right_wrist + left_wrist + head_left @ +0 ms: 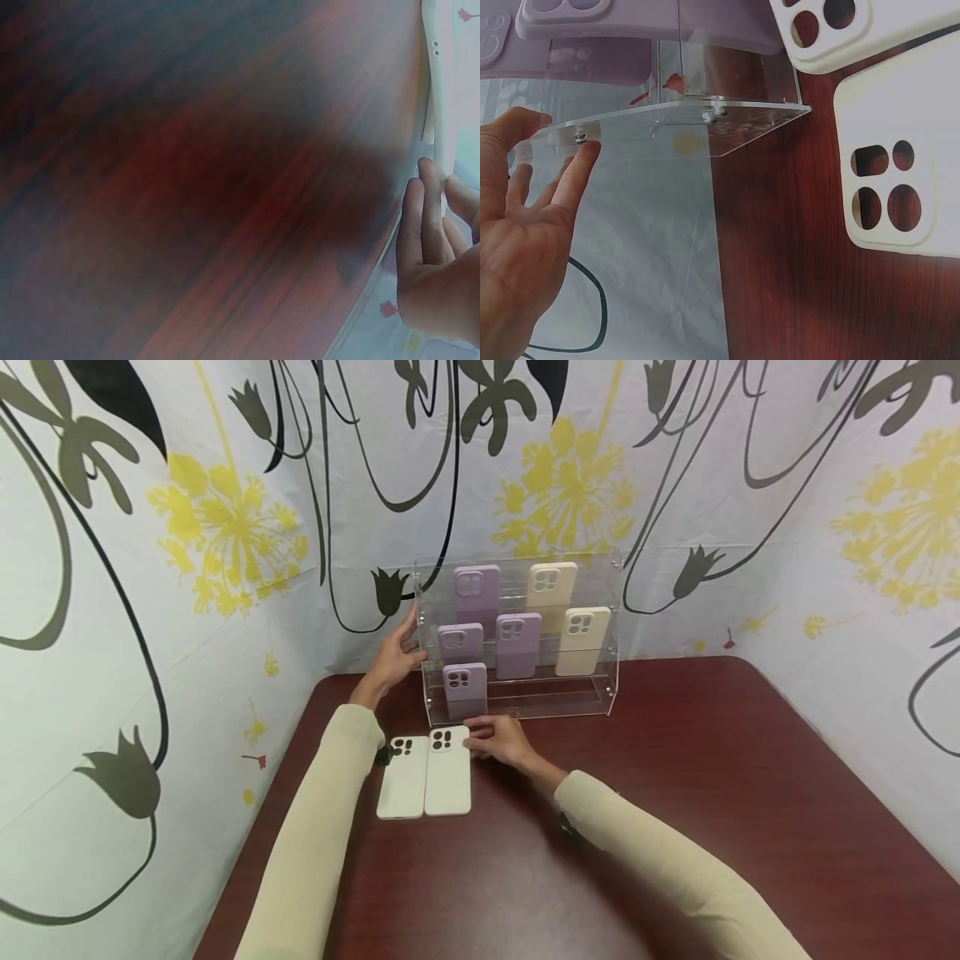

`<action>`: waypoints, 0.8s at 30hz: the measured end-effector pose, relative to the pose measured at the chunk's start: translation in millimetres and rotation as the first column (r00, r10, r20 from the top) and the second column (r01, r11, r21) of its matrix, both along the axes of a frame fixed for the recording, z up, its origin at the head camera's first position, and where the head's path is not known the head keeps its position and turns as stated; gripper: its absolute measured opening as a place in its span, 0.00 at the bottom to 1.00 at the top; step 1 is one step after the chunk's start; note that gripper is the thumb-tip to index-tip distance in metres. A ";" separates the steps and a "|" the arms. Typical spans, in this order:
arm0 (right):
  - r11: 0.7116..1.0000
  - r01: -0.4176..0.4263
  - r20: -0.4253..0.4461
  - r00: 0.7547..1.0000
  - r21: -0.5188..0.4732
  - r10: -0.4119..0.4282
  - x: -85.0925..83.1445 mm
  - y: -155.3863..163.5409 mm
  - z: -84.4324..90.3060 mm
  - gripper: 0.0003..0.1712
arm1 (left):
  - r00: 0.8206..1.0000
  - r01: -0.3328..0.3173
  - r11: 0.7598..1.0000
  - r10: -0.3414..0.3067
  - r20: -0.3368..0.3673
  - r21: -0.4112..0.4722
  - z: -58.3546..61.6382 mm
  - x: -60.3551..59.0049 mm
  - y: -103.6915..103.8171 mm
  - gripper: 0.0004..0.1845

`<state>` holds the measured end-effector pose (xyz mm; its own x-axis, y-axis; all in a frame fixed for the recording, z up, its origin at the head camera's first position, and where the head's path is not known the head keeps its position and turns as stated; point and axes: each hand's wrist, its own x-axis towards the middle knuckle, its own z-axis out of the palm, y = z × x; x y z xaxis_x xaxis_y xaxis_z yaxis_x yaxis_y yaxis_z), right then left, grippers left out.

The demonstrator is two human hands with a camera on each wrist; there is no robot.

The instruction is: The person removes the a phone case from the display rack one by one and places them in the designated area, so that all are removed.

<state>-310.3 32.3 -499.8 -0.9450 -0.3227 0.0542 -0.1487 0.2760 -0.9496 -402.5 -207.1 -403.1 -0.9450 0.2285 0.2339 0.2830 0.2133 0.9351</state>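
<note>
At the left end of a clear acrylic display stand [551,704], my left hand [393,660] grips the side panel. In the left wrist view, that hand's thumb and fingers [579,176] lie at the panel's edge. Two off-white phone cases lie side by side on the table before the stand. My right hand [502,742] pinches the right-hand case [448,781] by its upper right corner; the right wrist view shows this case [441,97] edge-on between thumb and fingers. The left-hand case [402,785] lies under my left wrist, its camera holes partly covered.
On the stand's tiers lean several purple phone cases [517,647] at the left and middle, and two cream ones [582,643] at the right. The dark red wooden table [675,760] reaches a wall hung with flower-patterned cloth [360,485].
</note>
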 end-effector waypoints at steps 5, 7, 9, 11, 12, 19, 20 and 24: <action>0.999 0.011 -0.007 1.000 0.037 -0.011 -0.3 -1.3 -3.2 0.22 | 1.000 0.006 1.000 -0.006 -0.004 0.004 0.6 1.1 -0.4 0.53; 0.999 0.014 -0.008 1.000 0.043 -0.013 -0.3 -1.4 -4.1 0.21 | 1.000 0.017 1.000 -0.017 0.001 0.021 4.7 4.4 0.4 0.53; 0.999 0.017 -0.009 1.000 0.046 -0.016 -0.1 -1.2 -4.7 0.21 | 0.999 0.030 0.999 -0.031 0.011 0.040 10.3 8.6 1.3 0.52; 0.999 0.021 -0.010 1.000 0.048 -0.020 0.3 -1.0 -5.4 0.21 | 0.999 0.042 0.998 -0.043 0.025 0.048 16.4 13.8 2.2 0.52; 0.998 0.022 -0.014 1.000 0.052 -0.022 0.5 -0.7 -5.7 0.21 | 0.998 0.046 0.998 -0.047 0.031 0.051 19.0 16.1 2.7 0.51; 0.998 0.032 -0.016 0.999 0.046 -0.031 0.0 1.4 -7.6 0.21 | 1.000 0.004 1.000 -0.004 0.011 0.012 0.8 -1.1 0.1 0.53; 0.999 0.029 -0.015 0.999 0.043 -0.028 0.0 1.8 -7.7 0.21 | 1.000 0.001 1.000 -0.002 0.011 0.013 0.8 -1.3 0.0 0.54; 1.000 0.018 -0.001 1.000 0.024 -0.018 0.6 2.0 -7.7 0.21 | 1.000 -0.008 1.000 0.008 0.018 0.009 0.7 -2.2 -0.1 0.54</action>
<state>-309.7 34.2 -507.5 -0.9505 -0.3071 0.0469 -0.1439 0.3015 -0.9425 -404.6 -207.2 -402.4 -0.9510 0.2188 0.2184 0.2640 0.2069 0.9421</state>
